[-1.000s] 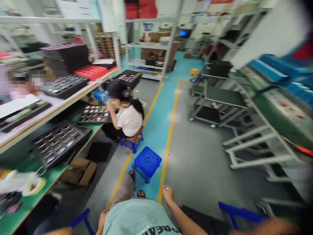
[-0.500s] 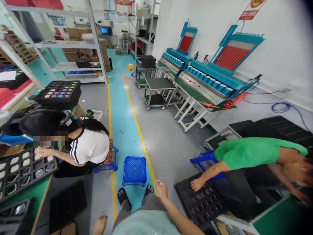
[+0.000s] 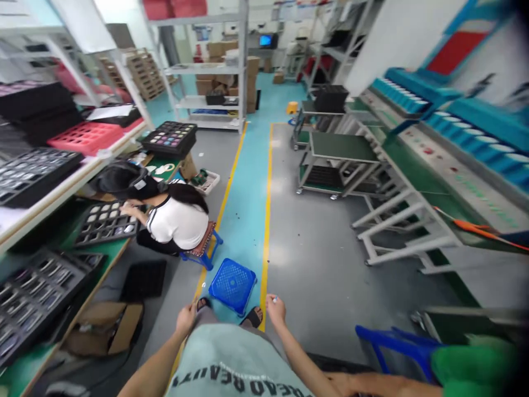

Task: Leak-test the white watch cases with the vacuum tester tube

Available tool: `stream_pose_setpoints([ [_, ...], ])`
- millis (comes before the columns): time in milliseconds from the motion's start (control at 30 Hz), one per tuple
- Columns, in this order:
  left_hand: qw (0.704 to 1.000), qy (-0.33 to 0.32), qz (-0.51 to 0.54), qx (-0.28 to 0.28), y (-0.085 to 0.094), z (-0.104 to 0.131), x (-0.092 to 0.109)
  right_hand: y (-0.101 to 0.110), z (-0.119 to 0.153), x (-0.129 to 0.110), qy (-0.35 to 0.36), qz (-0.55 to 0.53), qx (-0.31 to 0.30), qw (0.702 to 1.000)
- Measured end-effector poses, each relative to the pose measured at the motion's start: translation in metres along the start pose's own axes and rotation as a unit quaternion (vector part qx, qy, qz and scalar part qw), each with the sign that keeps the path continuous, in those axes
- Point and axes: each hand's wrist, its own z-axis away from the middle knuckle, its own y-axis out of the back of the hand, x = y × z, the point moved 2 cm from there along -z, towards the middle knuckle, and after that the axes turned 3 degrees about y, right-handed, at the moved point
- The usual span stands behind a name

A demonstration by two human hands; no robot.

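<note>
My left hand (image 3: 187,318) hangs at my left side beside my leg, its fingers curled closed. Whatever lies in them, if anything, is too small to name. On the other side my right hand (image 3: 276,310) is held low in front of me, closed, with a small white-and-blue piece (image 3: 275,299) showing at the fingers. Between and beyond both hands a blue plastic stool (image 3: 232,284) stands on the floor, and neither hand touches it. My sandalled feet are close to its near side.
A seated co-worker (image 3: 177,220) handles pieces over a black tray (image 3: 107,220) on the left bench. At right are a blue stool (image 3: 392,342) and a green sleeve (image 3: 475,364). Green-topped carts (image 3: 343,146) and blue machines (image 3: 475,127) line the right side. An open carton (image 3: 103,328) lies lower left.
My view has turned left and moved forward, so more of the left bench shows and the green-shirted co-worker slides mostly out of frame. My left hand has come up and further into view.
</note>
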Motion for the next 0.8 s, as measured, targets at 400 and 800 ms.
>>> stream_pose_setpoints([
  [400,0.897,-0.193,0.398,0.019,0.061,0.035,0.217,0.076,-0.019,-0.011,-0.055,-0.134,-0.014,0.989],
  [800,0.588,-0.175,0.746,-0.259,0.063,0.067,0.306,0.074,-0.028,-0.168,0.065,-0.277,-0.120,0.951],
])
